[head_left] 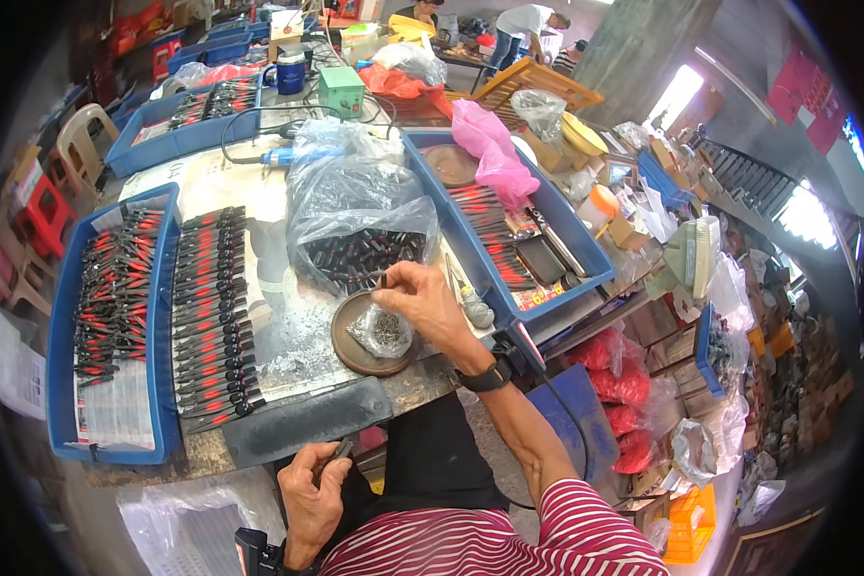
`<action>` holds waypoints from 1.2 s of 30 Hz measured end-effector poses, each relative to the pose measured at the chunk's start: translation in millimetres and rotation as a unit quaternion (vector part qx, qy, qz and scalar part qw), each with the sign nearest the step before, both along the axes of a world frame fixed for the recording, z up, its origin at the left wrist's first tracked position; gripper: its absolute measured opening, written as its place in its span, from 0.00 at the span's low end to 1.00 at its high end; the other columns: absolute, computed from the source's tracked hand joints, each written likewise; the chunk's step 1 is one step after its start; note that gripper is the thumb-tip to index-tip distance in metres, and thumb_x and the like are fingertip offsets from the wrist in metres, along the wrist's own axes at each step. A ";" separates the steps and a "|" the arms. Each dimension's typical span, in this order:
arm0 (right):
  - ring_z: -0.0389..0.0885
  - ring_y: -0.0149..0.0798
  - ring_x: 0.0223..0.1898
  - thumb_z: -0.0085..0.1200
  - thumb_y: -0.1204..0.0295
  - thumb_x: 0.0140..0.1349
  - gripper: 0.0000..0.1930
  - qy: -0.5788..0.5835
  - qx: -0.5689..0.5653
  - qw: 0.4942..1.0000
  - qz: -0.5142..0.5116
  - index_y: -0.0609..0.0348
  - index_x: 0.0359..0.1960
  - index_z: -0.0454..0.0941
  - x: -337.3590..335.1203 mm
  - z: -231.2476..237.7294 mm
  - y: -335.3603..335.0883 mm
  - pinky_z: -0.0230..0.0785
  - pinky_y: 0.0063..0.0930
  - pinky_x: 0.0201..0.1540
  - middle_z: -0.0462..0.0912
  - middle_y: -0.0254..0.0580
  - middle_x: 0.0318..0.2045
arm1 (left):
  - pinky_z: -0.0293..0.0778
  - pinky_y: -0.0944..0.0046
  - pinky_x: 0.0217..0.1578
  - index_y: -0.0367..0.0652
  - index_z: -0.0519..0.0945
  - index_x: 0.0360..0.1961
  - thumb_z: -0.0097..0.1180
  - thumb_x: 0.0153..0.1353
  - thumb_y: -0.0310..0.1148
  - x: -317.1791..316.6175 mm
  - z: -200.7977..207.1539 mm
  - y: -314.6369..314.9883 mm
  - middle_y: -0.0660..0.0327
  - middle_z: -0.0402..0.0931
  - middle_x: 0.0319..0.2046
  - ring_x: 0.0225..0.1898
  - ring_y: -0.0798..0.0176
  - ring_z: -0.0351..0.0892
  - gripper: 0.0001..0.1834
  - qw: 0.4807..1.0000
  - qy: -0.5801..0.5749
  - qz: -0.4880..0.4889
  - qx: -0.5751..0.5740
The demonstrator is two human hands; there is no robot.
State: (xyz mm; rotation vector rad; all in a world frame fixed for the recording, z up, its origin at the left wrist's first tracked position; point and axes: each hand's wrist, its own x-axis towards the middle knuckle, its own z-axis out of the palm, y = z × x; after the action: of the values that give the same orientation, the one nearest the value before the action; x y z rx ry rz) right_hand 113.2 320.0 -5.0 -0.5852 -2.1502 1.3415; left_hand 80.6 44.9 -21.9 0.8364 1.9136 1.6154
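Note:
My left hand (pixel 314 490) is closed at the table's front edge, above my lap. A small dark piece (pixel 343 449) sticks out between its thumb and fingers. Further forward, my right hand (pixel 417 303) has its fingertips pinched together; what they hold, if anything, is too small to make out. Just below it, a small clear bag of tiny metal parts (pixel 384 331) rests in a round brown dish (pixel 348 357). Beyond the fingers lies a large clear plastic bag (pixel 341 206), its mouth facing me, with many small black parts (pixel 367 252) inside.
Slim red-and-black tools (pixel 211 331) lie in a row on the left. Beside them, a blue tray (pixel 60 384) holds more. A dark flat pad (pixel 307 420) lines the front edge. Another blue tray (pixel 571 288) stands at right; a green box (pixel 342 92) sits behind.

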 end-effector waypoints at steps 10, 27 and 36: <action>0.73 0.20 0.22 0.57 0.71 0.61 0.09 -0.004 -0.195 0.976 0.097 0.63 0.37 0.77 25.3 18.2 -43.2 0.64 0.13 0.23 0.77 0.32 0.21 | 0.67 0.74 0.25 0.33 0.77 0.32 0.58 0.57 0.24 3.9 4.7 2.4 0.65 0.73 0.23 0.24 0.75 0.71 0.05 1.000 -0.008 -0.007 -0.003; 0.75 0.21 0.23 0.51 0.70 0.66 0.10 0.010 -0.301 0.936 0.184 0.67 0.41 0.78 63.1 0.5 -85.2 0.65 0.13 0.24 0.78 0.33 0.22 | 0.67 0.74 0.26 0.31 0.76 0.33 0.57 0.55 0.22 7.4 5.6 10.0 0.64 0.74 0.23 0.24 0.74 0.71 0.05 1.000 -0.011 0.002 0.018; 0.71 0.17 0.21 0.53 0.67 0.65 0.10 0.031 -0.325 0.929 0.175 0.62 0.36 0.79 69.5 -10.0 -92.1 0.63 0.11 0.21 0.76 0.27 0.21 | 0.68 0.73 0.27 0.30 0.76 0.34 0.57 0.55 0.21 10.0 5.3 11.8 0.62 0.75 0.23 0.25 0.74 0.71 0.06 1.000 -0.007 -0.010 0.010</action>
State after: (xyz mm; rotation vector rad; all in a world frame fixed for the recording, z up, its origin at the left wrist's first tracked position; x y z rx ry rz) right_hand 182.7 227.9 -15.0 -0.3911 -1.7820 2.2666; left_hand 90.6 56.7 -16.6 0.8479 1.8772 1.6284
